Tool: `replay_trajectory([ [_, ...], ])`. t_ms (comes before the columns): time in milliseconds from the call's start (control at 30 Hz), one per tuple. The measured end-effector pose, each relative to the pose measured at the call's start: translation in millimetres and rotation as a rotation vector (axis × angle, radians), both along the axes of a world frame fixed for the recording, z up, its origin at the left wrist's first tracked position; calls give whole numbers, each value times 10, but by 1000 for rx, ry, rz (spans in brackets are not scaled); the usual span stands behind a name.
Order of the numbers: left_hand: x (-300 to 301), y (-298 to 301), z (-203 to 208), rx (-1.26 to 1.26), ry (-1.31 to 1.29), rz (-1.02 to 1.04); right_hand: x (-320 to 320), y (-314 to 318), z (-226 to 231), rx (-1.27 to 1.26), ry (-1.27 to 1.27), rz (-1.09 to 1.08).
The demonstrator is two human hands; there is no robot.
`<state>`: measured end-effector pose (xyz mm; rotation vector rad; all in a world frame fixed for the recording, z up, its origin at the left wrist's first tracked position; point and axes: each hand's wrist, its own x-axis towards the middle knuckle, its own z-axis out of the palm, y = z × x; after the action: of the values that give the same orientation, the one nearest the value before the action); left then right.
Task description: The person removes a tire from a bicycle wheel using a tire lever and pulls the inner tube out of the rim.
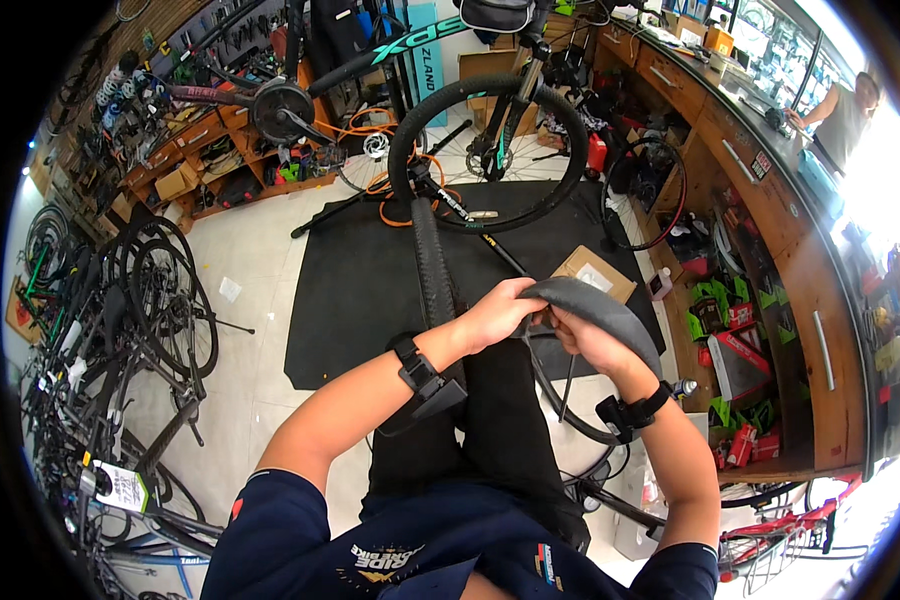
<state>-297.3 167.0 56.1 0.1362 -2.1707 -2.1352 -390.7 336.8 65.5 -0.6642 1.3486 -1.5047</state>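
My left hand [500,313] and my right hand [592,342] are close together above my right thigh, both closed on a dark grey bicycle inner tube [610,305]. The tube looks puffed up and arches over my right hand toward my right wrist. My left fingers pinch its near end, while my right fingers curl in just beneath it. What lies between the fingertips is hidden. A knobbly black tyre [433,265] stands upright by my left leg, seen edge-on. Black straps with small devices sit round both wrists.
A mountain bike with a black and teal frame [385,55] stands ahead over a black mat [345,290]. An opened cardboard box [598,272] lies beyond my right hand. Parked bicycles [160,300] crowd the left. Along the right runs a wooden counter [770,230], a person [840,120] behind it.
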Motion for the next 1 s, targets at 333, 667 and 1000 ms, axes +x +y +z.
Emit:
replay_trajectory([
  [333,7,42,-6,-168,35,-10,-76,3,24,-19,-83,16],
  [667,1,115,32,-12,1,-96,-117,61,-2,-35,-123,74],
  [1000,-23,123,147,-3,26,-145,-75,96,88,-129,-164,67],
])
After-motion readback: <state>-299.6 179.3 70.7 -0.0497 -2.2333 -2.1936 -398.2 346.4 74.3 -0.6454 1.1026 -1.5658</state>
